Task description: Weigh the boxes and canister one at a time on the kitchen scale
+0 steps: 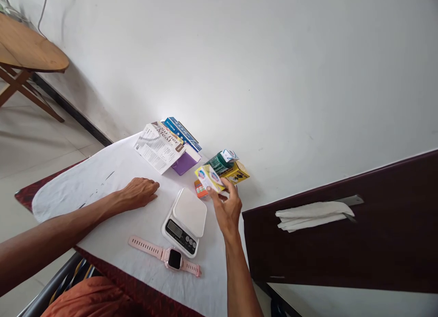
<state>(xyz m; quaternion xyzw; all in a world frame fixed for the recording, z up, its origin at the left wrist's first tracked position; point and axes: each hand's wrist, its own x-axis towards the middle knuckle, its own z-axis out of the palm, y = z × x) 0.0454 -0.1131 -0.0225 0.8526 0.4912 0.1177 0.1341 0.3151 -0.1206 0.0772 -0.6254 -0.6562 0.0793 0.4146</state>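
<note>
Left hand: it (138, 192) rests palm down, fingers loosely curled; I cannot tell whether anything is under them.
Right hand: thumb and fingers (228, 210) pinch a small box.
Small box: yellow and white (208, 178), tilted, held up beyond the scale, in front of the green tub.
Scale: white kitchen scale (190, 219), its plate bare, between the two hands.
Watch: pink strap (147, 246) laid out flat, dark screen, just beside the scale on the near side.
Far boxes: a white box (155, 148) marked "Super Meal", with a purple box (186, 161) and a blue box (183, 133) close by.
By the right hand: an orange box (200, 189), the green tub (216, 161), a yellow box (240, 172) and a blue-and-white box (230, 155) above them.
Table: white cloth (102, 171) over a dark red cover.
Right side: a white towel (311, 215) hangs on a dark panel (386, 235).
Left side: a wooden table (30, 48) stands by the wall.
</note>
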